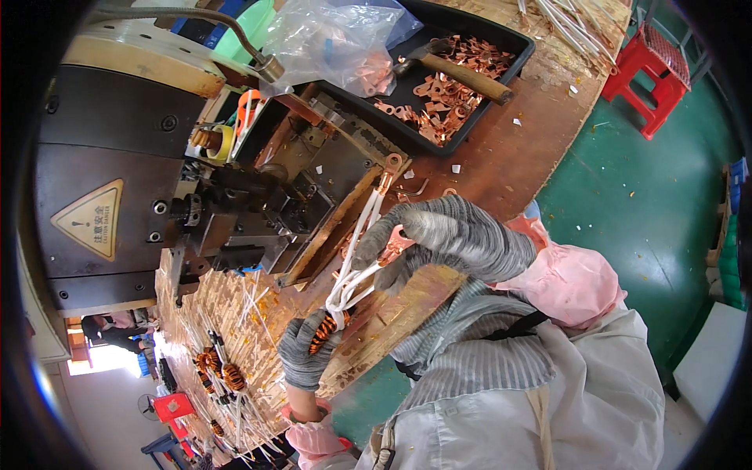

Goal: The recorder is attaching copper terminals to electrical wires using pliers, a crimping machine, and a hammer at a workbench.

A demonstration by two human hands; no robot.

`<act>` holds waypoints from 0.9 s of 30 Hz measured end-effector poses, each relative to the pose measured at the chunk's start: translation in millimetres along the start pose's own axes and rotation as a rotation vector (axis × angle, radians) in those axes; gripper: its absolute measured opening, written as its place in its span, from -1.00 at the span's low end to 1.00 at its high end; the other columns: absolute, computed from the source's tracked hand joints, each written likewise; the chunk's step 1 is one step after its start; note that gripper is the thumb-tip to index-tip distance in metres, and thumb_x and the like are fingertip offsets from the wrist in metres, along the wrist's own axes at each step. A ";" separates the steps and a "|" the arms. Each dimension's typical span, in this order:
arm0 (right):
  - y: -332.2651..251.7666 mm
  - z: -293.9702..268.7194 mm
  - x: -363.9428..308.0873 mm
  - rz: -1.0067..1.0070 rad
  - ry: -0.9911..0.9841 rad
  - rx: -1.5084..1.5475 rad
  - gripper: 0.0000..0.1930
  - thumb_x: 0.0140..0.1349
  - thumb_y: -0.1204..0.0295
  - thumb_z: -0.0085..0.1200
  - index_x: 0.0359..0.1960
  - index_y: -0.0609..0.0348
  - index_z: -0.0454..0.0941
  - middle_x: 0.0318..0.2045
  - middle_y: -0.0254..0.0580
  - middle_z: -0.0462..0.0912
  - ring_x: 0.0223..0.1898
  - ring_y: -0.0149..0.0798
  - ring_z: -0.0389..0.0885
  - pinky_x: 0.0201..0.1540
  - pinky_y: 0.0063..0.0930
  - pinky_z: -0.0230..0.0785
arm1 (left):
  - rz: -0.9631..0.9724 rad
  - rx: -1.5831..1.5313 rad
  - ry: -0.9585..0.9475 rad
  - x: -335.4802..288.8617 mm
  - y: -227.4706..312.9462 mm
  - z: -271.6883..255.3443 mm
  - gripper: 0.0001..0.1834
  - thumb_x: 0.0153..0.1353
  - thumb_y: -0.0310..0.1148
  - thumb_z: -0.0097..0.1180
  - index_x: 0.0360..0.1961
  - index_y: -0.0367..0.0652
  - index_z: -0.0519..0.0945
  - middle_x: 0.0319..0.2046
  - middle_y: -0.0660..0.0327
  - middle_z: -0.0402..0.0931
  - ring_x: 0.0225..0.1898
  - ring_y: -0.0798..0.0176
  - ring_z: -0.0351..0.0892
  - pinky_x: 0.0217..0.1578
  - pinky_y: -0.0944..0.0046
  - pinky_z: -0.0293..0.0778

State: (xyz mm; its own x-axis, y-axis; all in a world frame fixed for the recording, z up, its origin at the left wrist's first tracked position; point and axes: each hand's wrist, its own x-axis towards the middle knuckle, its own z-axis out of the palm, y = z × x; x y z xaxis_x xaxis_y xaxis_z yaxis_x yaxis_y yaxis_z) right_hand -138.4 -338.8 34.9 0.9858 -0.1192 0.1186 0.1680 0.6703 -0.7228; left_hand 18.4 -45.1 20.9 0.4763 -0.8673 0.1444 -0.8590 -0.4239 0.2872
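Note:
My left hand (305,354), in a grey knit glove, is closed around a coil (322,335) wound in orange and black. White wires (345,287) rise from it in a bunch. My right hand (450,239), gloved the same way, is closed with its fingers at a copper cable lug (395,244) on one of these leads. A second copper lug (392,164) tips other leads, which stretch up past my right fingers beside the press. The press (294,204), with its metal tooling, stands just left of my hands.
A black tray (513,70) holds loose copper lugs, a wooden-handled tool (462,76) and a clear plastic bag (321,43). Several more coils (219,370) with white leads lie on the worn wooden table at lower left. A red stool (650,78) stands at upper right. Another person (117,329) is far left.

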 end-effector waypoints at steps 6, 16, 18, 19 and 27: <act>10.8 -2.4 8.4 0.085 -0.125 0.407 -0.74 0.22 0.37 0.01 -0.17 0.31 0.48 -0.20 -0.08 0.54 -0.11 -0.25 0.54 -0.04 -0.40 0.42 | 0.006 -0.002 -0.007 2.3 -1.8 1.2 -0.48 -0.22 -0.32 0.41 -0.16 -0.14 0.53 -0.35 0.09 0.53 -0.37 0.10 0.56 -0.37 0.27 0.49; 31.4 -0.6 14.2 -0.154 -0.091 0.535 -0.66 0.19 0.32 0.02 -0.12 0.37 0.47 -0.20 -0.01 0.56 -0.10 -0.13 0.54 0.01 -0.27 0.38 | 0.025 -0.035 0.018 3.1 0.2 1.5 -0.49 -0.23 -0.30 0.42 -0.18 -0.18 0.55 -0.34 0.09 0.56 -0.35 0.10 0.57 -0.33 0.27 0.49; 31.6 -0.8 15.5 -0.153 -0.044 0.435 -0.65 0.20 0.32 0.01 -0.11 0.37 0.46 -0.19 0.00 0.56 -0.10 -0.12 0.54 0.01 -0.26 0.37 | 0.026 -0.033 0.013 3.7 0.0 1.3 -0.49 -0.22 -0.30 0.42 -0.18 -0.17 0.55 -0.35 0.09 0.55 -0.36 0.10 0.57 -0.34 0.27 0.49; 30.0 -0.1 15.4 -0.146 -0.005 0.361 -0.66 0.20 0.33 0.01 -0.11 0.38 0.46 -0.19 0.01 0.56 -0.10 -0.12 0.54 0.01 -0.27 0.38 | 0.025 -0.035 0.010 3.7 -0.1 1.8 -0.49 -0.22 -0.30 0.42 -0.18 -0.17 0.55 -0.35 0.09 0.55 -0.36 0.10 0.57 -0.34 0.28 0.49; 30.0 3.5 19.0 -0.201 0.000 0.308 -0.59 0.20 0.23 0.03 -0.09 0.38 0.45 -0.20 0.02 0.57 -0.11 -0.13 0.55 -0.02 -0.30 0.40 | 0.082 -0.011 0.074 3.2 -4.7 4.9 -0.50 -0.23 -0.21 0.40 -0.18 -0.04 0.57 -0.52 0.15 0.46 -0.54 0.13 0.49 -0.53 0.24 0.42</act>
State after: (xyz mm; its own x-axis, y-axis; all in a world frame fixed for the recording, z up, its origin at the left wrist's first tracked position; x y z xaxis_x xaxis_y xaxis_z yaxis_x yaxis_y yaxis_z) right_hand -114.5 -318.4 17.8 0.9329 -0.2705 0.2377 0.3523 0.8227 -0.4461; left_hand 23.0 -47.2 15.4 0.4170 -0.8773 0.2374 -0.8940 -0.3488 0.2814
